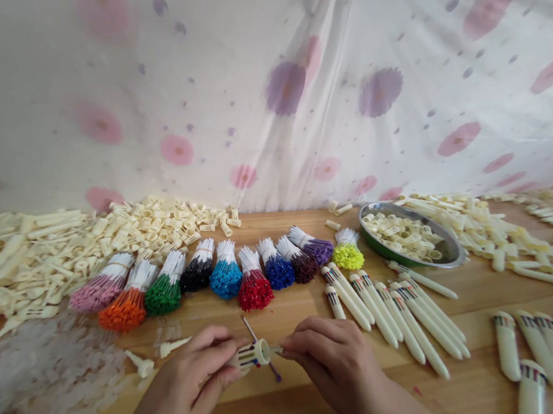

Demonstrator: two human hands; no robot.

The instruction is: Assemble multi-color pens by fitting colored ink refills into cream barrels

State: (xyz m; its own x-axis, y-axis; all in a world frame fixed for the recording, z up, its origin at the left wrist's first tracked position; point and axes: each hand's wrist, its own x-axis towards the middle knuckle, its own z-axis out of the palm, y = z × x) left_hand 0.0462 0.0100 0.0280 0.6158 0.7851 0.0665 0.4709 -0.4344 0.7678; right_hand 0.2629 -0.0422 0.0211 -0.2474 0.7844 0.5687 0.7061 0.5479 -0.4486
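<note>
My left hand (200, 367) is closed around a cream slotted pen barrel (258, 352), its round open end facing right. Dark strips show in the barrel's slots. With its fingertips pinched together, my right hand (332, 354) holds a small, thin, pale piece (276, 349) at that open end; its kind is too small to make out. A thin pen refill (275, 372) with a purple tip lies on the table behind and below the barrel, partly hidden by it. Bundles of refills stand beyond my hands, among them a red bundle (254, 290) and a light blue bundle (225, 274).
Finished-looking multicolour pens (412, 325) lie to the right, with more at the front right. A metal bowl (456, 253) of slotted rings stands behind them. Cream plastic parts (158, 225) are heaped at the back left, clear small pieces (60, 374) at the left. A flowered sheet (252, 89) hangs behind.
</note>
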